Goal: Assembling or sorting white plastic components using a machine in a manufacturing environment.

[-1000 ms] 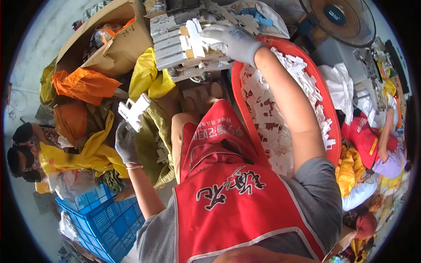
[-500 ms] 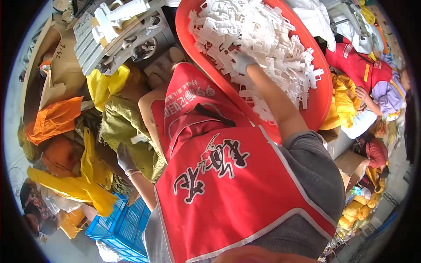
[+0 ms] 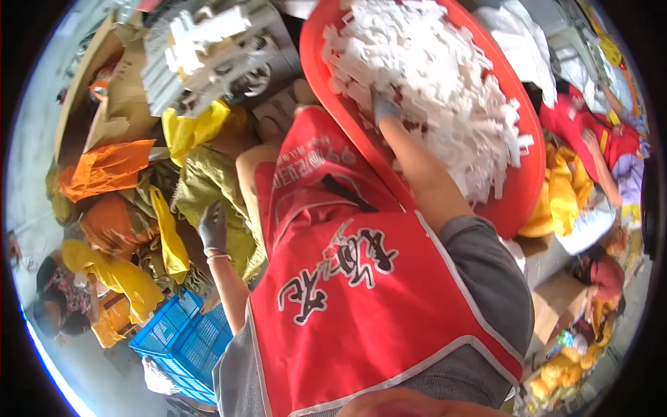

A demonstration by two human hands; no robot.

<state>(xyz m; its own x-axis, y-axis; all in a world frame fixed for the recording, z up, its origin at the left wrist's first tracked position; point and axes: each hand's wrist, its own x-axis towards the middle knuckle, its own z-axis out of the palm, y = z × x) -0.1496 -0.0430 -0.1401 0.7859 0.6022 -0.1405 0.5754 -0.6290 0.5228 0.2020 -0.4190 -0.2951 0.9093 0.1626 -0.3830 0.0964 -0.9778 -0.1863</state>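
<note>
The red tub (image 3: 511, 212) is heaped with white plastic parts (image 3: 431, 55), which lie jumbled over most of its floor and leave red showing at its near end. Inside the tub, toward its left wall, the gloved right hand (image 3: 387, 108) reaches down into the heap; its fingers are sunk among the parts, so I cannot tell whether they are spread or closed on 1 of them. The gloved left hand (image 3: 212, 226) is well apart from the tub, out to its left, beside a green woven sack (image 3: 208, 182). Its fingers point away from the wearer, but blur makes it impossible to tell how far they are parted or whether they grip anything. Also left of the tub, near its far end, a grey metal machine (image 3: 167, 87) carries 1 white piece (image 3: 208, 33) on top. Between that machine and the sack lies a yellow bag (image 3: 196, 131), again on the tub's left. To the right of the tub are a yellow-orange bag (image 3: 559, 194) and a co-worker in red (image 3: 580, 128).
</note>
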